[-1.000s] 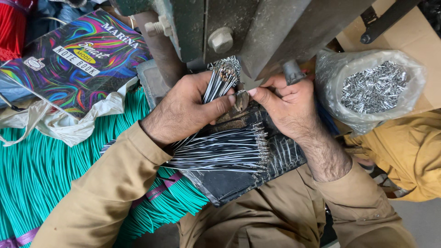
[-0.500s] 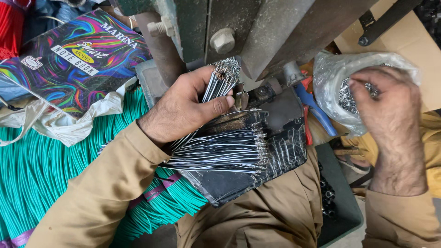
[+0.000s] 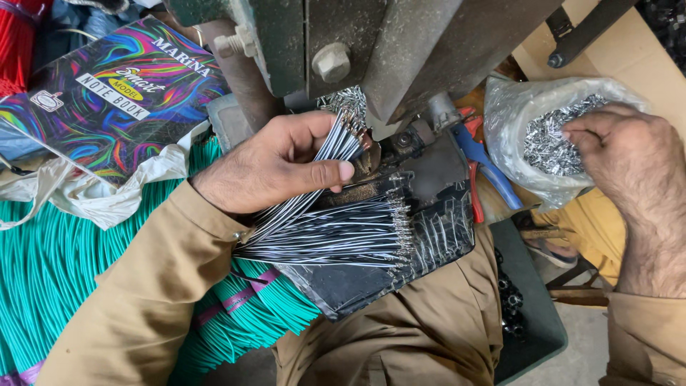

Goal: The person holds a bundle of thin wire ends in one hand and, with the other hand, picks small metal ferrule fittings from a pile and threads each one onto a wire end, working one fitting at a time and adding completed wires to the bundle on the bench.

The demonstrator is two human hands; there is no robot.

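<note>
My left hand (image 3: 275, 161) grips a bundle of thin black-and-white wires (image 3: 332, 146), their tips pointing up toward the foot of a dark green metal press (image 3: 386, 50). Below that hand a second fan of the same wires (image 3: 336, 236) lies across a black tray (image 3: 443, 229) on my lap, metal ends to the right. My right hand (image 3: 629, 154) reaches into a clear plastic bag (image 3: 511, 118) of small shiny metal terminals (image 3: 547, 139), fingertips pinching among them; whether a terminal is between them is hidden.
A large bundle of teal wire (image 3: 64, 264) lies to the left. A multicoloured notebook (image 3: 121, 93) rests on a white cloth (image 3: 121, 196). Red wires (image 3: 18, 43) show at top left. Blue-handled pliers (image 3: 486, 164) lie beside the press. A cardboard box (image 3: 629, 53) stands behind the bag.
My right hand left the press, swung right to the plastic bag, and now digs its fingertips into the terminals. My left hand kept holding its wire bundle at the press.
</note>
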